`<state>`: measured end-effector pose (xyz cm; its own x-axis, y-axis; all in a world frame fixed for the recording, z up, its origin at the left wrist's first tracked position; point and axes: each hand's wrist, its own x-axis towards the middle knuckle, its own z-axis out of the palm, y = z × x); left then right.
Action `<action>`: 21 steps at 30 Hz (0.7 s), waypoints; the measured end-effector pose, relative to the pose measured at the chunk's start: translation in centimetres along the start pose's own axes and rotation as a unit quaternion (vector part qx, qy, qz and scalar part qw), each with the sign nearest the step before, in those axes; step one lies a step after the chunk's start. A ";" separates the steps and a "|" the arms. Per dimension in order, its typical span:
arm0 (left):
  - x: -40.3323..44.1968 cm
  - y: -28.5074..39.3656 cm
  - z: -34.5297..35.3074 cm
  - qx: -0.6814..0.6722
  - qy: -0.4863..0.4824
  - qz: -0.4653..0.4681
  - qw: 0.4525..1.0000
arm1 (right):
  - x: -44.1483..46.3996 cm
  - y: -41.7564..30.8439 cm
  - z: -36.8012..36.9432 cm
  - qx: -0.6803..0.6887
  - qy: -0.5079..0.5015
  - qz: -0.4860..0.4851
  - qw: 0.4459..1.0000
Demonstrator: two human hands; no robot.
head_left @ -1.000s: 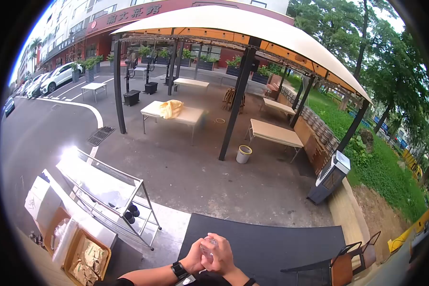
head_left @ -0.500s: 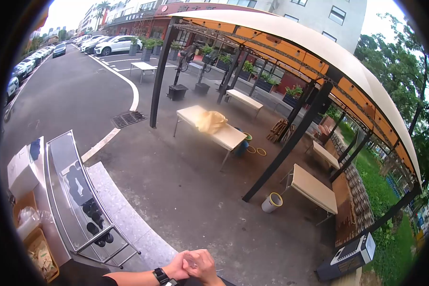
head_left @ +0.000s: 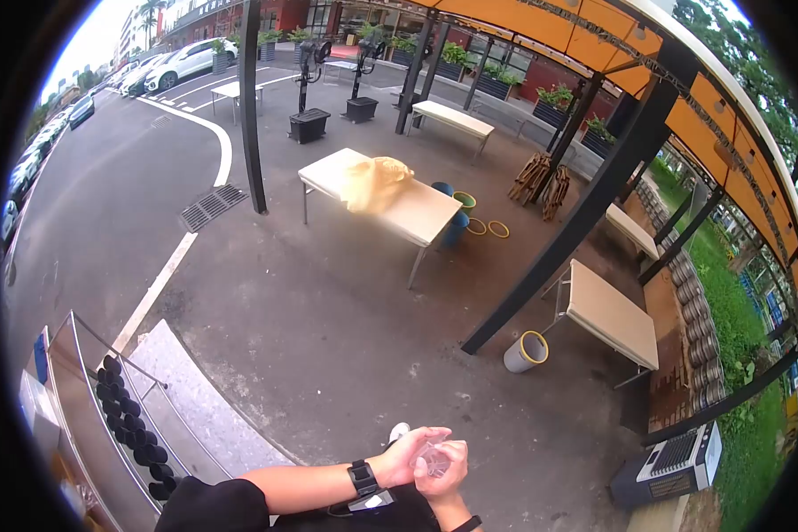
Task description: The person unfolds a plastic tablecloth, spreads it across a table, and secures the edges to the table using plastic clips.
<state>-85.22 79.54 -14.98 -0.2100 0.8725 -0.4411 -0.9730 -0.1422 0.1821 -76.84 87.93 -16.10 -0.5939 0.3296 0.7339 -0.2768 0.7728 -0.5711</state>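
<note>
At the bottom centre, my left hand (head_left: 406,457), with a black watch on its wrist, is cupped against my right hand (head_left: 449,472). Between the two palms shows a clear, shiny plastic thing (head_left: 432,460); it looks thin and see-through, but its exact kind cannot be made out. Both hands have their fingers curled round it. A dark band circles my right wrist. Below the hands, part of my dark clothing and one white shoe (head_left: 400,432) are visible.
A metal rack (head_left: 73,355) with black round items stands at lower left. Ahead, a long table (head_left: 408,213) bears a yellowish cloth or bag (head_left: 377,182). A grey bin (head_left: 527,352), dark canopy post (head_left: 585,199) and air cooler (head_left: 674,465) are to the right.
The view has moved forward and tilted down, bringing the tables nearer. My joined hands sit higher and further right, and the clear plastic thing between them now shows better.
</note>
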 end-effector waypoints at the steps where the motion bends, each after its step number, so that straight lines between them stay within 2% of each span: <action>1: 1.7 2.2 1.0 0.014 0.023 0.030 0.999 | 1.7 2.5 1.4 -0.003 -0.008 -0.022 1.000; 3: 7.2 6.5 0.8 0.036 0.048 0.051 0.997 | 6.1 7.9 4.0 0.020 -0.016 -0.047 0.999; 5: 13.4 9.9 -2.6 -0.066 -0.071 0.037 0.995 | 9.4 13.9 6.7 0.037 -0.027 -0.070 0.997; 7: 19.1 14.4 -3.4 -0.062 -0.090 0.014 0.994 | 11.8 20.0 9.3 0.058 -0.052 -0.094 0.992; 9: 25.2 18.5 -4.7 -0.093 -0.068 0.045 0.992 | 15.2 25.9 12.0 0.071 -0.067 -0.092 0.991; 10: 27.3 20.8 -4.5 -0.124 -0.117 0.051 0.984 | 17.4 28.1 13.3 0.073 -0.077 -0.090 0.990; 11: 29.1 23.6 -4.8 -0.125 -0.107 0.050 0.985 | 18.8 29.8 14.5 0.078 -0.096 -0.074 0.990; 13: 29.7 26.2 -3.8 -0.119 -0.006 0.095 0.988 | 21.5 32.4 17.1 0.123 -0.113 -0.067 0.984; 14: 30.5 28.2 -4.2 -0.145 -0.019 0.085 0.986 | 22.3 34.3 18.8 0.150 -0.122 -0.069 0.979; 15: 31.9 30.1 -4.2 -0.153 0.025 0.090 0.984 | 24.0 36.0 20.2 0.161 -0.146 -0.084 0.972; 17: 36.6 33.6 -6.5 -0.179 -0.008 0.116 0.977 | 27.4 40.7 23.3 0.189 -0.166 -0.116 0.961; 19: 41.1 38.8 -6.4 -0.150 0.010 0.128 0.980 | 30.9 46.0 26.9 0.192 -0.160 -0.142 0.958; 21: 45.4 43.3 -5.3 -0.153 0.023 0.119 0.981 | 34.1 50.5 29.1 0.173 -0.144 -0.114 0.968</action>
<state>-137.42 110.53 -31.82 -0.4320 0.7766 -0.4586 -0.8776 -0.4792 0.0152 -133.02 122.37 -30.60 -0.6600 -0.0317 0.7506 -0.6320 0.5635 -0.5319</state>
